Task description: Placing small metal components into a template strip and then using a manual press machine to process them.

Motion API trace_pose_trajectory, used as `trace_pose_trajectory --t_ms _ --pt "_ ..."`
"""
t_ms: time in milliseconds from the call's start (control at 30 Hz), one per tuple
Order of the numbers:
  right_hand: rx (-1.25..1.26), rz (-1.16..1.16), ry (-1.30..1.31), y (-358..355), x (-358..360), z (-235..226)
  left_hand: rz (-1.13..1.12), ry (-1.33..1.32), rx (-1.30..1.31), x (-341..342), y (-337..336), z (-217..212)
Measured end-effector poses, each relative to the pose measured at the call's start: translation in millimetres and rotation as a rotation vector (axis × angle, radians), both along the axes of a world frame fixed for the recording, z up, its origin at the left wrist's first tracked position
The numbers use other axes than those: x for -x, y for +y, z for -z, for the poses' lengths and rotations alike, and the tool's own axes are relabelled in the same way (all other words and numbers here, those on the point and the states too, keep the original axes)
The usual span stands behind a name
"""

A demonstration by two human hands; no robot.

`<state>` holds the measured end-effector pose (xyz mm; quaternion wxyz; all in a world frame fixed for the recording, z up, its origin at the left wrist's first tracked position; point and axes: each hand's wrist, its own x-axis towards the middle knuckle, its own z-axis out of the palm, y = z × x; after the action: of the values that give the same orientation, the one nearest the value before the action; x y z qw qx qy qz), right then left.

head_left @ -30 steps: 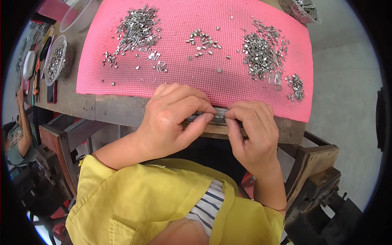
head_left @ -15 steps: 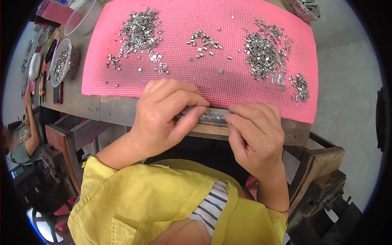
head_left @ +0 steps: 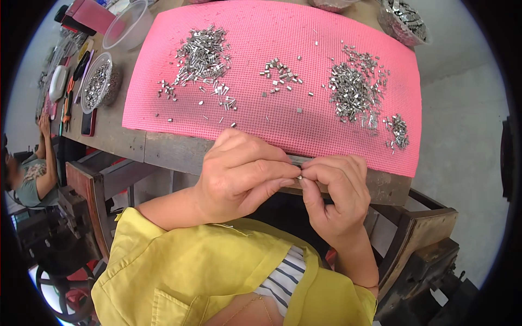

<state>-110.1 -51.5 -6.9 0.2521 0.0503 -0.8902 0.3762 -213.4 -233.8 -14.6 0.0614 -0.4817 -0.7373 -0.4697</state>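
Observation:
My two hands meet at the front edge of the workbench [head_left: 168,155], fingertips almost touching. My right hand [head_left: 341,187] is closed, its thumb and index finger pinching a small shiny metal piece [head_left: 299,177]. From the other side, my left hand [head_left: 244,176] reaches that piece with its index finger and thumb pressed together; whatever lies between them is hidden. Just behind the fingertips shows part of a grey metal bar [head_left: 297,160], mostly covered by my hands. Beyond lies a pink textured mat [head_left: 261,32] with a middle cluster of small metal pieces [head_left: 280,75].
Larger heaps of metal pieces lie on the mat at left [head_left: 204,57] and right [head_left: 353,89], with a small pile [head_left: 398,133] nearer. A tub of parts [head_left: 100,81], orange-handled pliers [head_left: 68,103] and a phone [head_left: 88,123] are at left. A co-worker [head_left: 38,176] sits far left.
My hands have come together from either side of the slotted metal bar, and the row of pieces in it is now covered. The mat and bench appear slightly lower and shifted in view.

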Motion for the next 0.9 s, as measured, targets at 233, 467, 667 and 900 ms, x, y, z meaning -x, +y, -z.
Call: trace_pose_trajectory --t_ms 233,467,667,900 --pt "0.077 -0.007 -0.018 2 -6 -3 -0.257 -0.013 0.057 21 -33 -7" --pt "0.072 0.071 -0.020 7 -17 3 -0.520 0.107 0.281 45 -78 4" --pt "-0.023 0.067 0.024 -1 -8 -9 -0.513 0.154 0.316 48 -66 19" --pt "-0.040 0.108 0.014 -2 -4 -7 -0.389 0.315 0.521 58 -62 8"
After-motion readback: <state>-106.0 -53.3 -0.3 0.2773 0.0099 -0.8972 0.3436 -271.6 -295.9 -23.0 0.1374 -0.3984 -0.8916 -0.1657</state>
